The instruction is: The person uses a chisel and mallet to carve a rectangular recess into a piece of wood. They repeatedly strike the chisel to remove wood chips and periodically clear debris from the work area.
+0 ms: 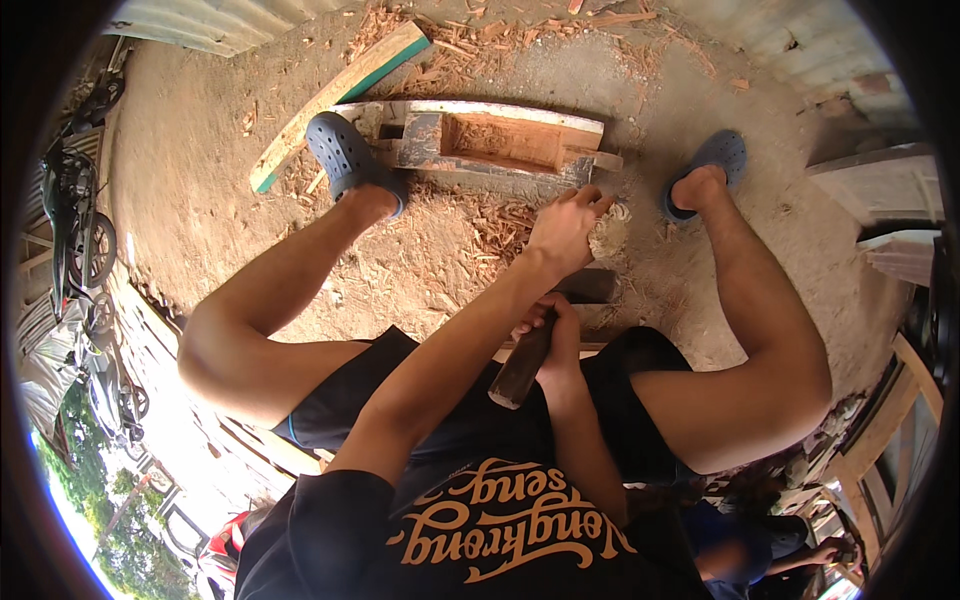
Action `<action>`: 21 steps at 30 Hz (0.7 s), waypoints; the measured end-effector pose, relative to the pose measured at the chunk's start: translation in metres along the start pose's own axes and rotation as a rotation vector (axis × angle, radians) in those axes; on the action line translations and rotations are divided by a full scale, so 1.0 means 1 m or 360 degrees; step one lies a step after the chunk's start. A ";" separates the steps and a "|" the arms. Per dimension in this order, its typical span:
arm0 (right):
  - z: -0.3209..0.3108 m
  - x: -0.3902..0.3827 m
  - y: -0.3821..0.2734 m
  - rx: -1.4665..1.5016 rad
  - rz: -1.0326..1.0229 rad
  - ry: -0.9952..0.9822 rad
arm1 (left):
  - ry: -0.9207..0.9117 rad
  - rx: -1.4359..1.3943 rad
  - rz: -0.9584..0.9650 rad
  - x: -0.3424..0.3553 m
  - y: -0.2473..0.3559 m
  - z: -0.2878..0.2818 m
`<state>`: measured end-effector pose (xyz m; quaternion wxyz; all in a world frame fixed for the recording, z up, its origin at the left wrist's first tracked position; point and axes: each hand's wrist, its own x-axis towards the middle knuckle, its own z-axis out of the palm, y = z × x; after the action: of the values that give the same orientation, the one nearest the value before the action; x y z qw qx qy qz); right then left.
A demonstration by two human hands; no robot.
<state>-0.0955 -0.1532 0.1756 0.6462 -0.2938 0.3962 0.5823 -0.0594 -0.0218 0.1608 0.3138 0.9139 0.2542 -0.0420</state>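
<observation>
My left hand [563, 230] reaches forward, fingers curled beside a small pale patch or object; what they hold, if anything, is unclear. Below it, my right hand [552, 335] grips a dark brown wooden tool [517, 370] angled toward my lap. A dark block [590, 285] lies just beyond that hand. Farther forward, a weathered wooden piece [500, 140] with a hollowed rectangular recess lies on the dirt floor among wood shavings [490, 215], between my sandalled feet.
A pale plank with green edge [340, 105] lies at upper left, near my left foot. Corrugated sheets [790, 35] edge the ground. Motorbikes [80, 240] stand at left. Boards [870, 450] are stacked at right. Another person [730, 550] is at lower right.
</observation>
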 end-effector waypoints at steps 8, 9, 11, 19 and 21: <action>-0.005 0.003 -0.003 -0.0030 -0.0010 0.0004 | -0.0406 -0.0015 -0.0488 0.027 -0.026 0.001; -0.002 0.003 -0.002 -0.0052 -0.0030 -0.0017 | -0.0531 -0.0010 -0.0598 0.033 -0.038 0.004; 0.000 0.002 0.002 -0.0083 -0.0070 -0.0049 | -0.0528 -0.0071 -0.0660 0.043 -0.067 0.018; -0.004 0.003 0.001 -0.0035 0.0010 -0.0002 | -0.0662 0.0072 -0.0582 0.060 -0.115 0.043; -0.006 0.003 -0.001 -0.0032 -0.0014 -0.0038 | -0.0672 0.0108 -0.0628 0.060 -0.112 0.041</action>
<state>-0.0954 -0.1565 0.1696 0.6505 -0.2952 0.3813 0.5868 -0.0588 0.0557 0.0521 0.3146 0.8279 0.3545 -0.2999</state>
